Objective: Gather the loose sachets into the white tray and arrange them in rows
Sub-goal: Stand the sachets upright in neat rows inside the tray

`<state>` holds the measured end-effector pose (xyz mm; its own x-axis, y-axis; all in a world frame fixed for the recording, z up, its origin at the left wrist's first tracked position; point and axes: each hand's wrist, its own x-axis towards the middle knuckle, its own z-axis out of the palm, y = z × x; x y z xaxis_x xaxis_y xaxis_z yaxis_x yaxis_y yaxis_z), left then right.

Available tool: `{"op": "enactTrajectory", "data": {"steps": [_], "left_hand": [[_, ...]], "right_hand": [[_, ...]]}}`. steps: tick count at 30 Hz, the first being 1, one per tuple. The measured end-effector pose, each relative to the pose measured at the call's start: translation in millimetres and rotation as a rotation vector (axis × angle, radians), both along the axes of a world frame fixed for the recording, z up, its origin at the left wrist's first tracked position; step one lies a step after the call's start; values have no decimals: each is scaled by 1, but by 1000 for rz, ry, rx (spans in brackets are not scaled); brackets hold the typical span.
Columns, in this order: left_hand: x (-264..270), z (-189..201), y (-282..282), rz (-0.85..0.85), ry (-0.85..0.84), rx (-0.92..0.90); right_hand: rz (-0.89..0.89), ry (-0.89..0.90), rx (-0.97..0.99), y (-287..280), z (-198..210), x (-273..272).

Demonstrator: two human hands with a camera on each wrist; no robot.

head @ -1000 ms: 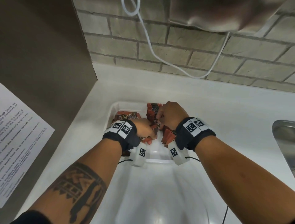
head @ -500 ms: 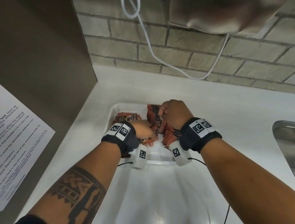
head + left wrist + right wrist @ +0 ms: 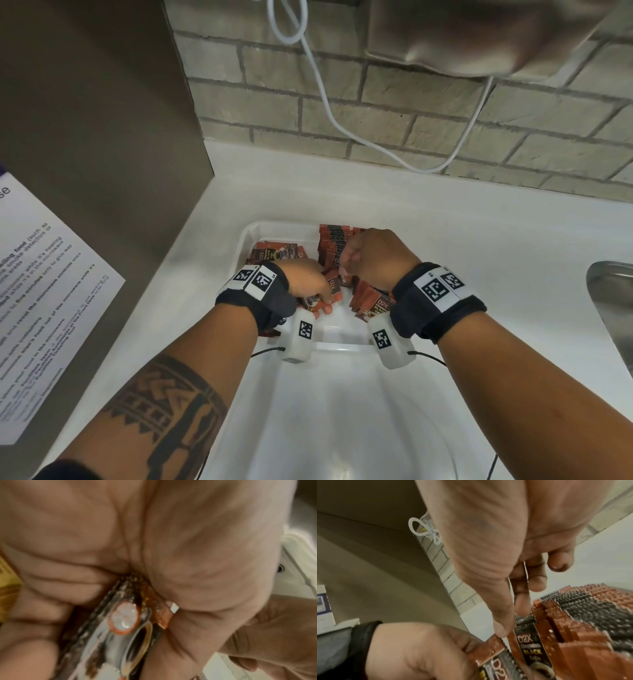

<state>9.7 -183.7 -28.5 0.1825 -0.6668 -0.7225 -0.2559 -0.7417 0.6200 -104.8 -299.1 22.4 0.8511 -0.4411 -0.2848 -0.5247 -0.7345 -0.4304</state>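
Note:
A white tray (image 3: 247, 236) sits on the counter with several red-and-black sachets in it. A row of sachets (image 3: 334, 240) stands on edge along its far middle, and others lie flat at the far left (image 3: 274, 253) and near right (image 3: 371, 301). My left hand (image 3: 322, 298) grips a small bunch of sachets (image 3: 123, 622) between thumb and curled fingers, low in the tray. My right hand (image 3: 349, 257) is just right of it, its thumb and forefinger pinching the top of one sachet (image 3: 524, 620) at the near end of the standing row (image 3: 590, 608).
A brown panel (image 3: 102, 137) with a paper notice (image 3: 44, 274) walls off the left. Behind the counter is a brick wall with a white cable (image 3: 342, 120) hanging from it. A steel sink (image 3: 613, 308) lies at the right. A glossy white basin (image 3: 342, 411) lies under my forearms.
My right hand has moved slightly farther back along the standing row. My left hand stays low in the tray with its bunch of sachets.

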Motion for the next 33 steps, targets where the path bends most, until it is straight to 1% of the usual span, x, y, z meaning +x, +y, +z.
{"op": "enactTrajectory", "data": {"steps": [5,10,13,24,28,31,33], "left_hand": [[-7,6,-2,49,39,-34],[-10,8,-4,50,41,-26],[-9,7,-4,62,54,-29],[-5,4,0,92,107,-34],[2,3,8,198,176,-79],[5,1,11,241,234,-119],[6,0,11,291,295,-194]], "right_hand": [[-16,42,-40,-1,-1,1],[-17,114,-92,-4,-3,3],[-6,121,-111,-5,-5,6],[-44,46,-56,-11,-3,2],[-44,-45,-7,-10,2,-5],[-47,-28,57,-7,0,-5],[-42,-31,94,-6,-1,-3]]}}
